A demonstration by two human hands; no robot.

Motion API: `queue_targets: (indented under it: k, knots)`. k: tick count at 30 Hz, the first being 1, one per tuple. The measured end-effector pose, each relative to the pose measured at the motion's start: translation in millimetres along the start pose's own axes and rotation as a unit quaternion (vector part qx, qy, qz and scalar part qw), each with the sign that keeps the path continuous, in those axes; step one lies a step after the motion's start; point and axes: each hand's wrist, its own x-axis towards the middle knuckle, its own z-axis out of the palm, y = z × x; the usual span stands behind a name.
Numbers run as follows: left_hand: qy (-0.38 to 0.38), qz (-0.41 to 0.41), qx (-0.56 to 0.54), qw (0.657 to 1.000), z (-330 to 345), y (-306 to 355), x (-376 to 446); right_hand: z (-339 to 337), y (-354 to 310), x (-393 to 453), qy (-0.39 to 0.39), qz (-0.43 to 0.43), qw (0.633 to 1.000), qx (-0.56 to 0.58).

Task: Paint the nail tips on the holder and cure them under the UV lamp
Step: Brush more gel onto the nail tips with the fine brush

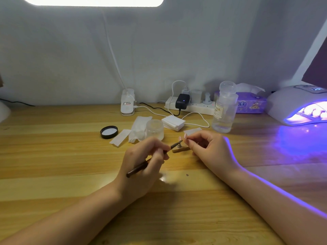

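Nail tip (180, 138) pinched by right hand (208, 149), left hand (143, 161) gripping brush (141, 167), bottle (224, 110) labelled "NAIL"

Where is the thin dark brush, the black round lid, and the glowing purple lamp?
Thin dark nail brush (139, 167), head view, on the handle behind the left hand.
Black round jar lid (109, 132), head view, on its pale inside face.
White UV lamp glowing purple (290, 101), head view, on its domed top.

Wood table (53, 156) w/ UV lamp (297, 105), jar (155, 129), lid (109, 132).
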Motion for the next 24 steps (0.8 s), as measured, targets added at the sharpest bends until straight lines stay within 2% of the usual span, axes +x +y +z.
queue_targets:
  k: [11,15,24]
  knots:
    - [-0.017,0.004,-0.019,1.0,1.9,0.3,2.3,-0.5,0.8,0.4,-0.019,0.002,1.0,-0.002]
    - [-0.009,-0.028,-0.06,0.998,0.3,0.6,0.5,-0.3,2.1,0.0,-0.014,-0.005,1.0,0.019]
    - [0.005,-0.023,-0.077,0.997,1.4,0.1,2.7,-1.2,3.7,1.1,-0.028,0.0,0.999,0.036]
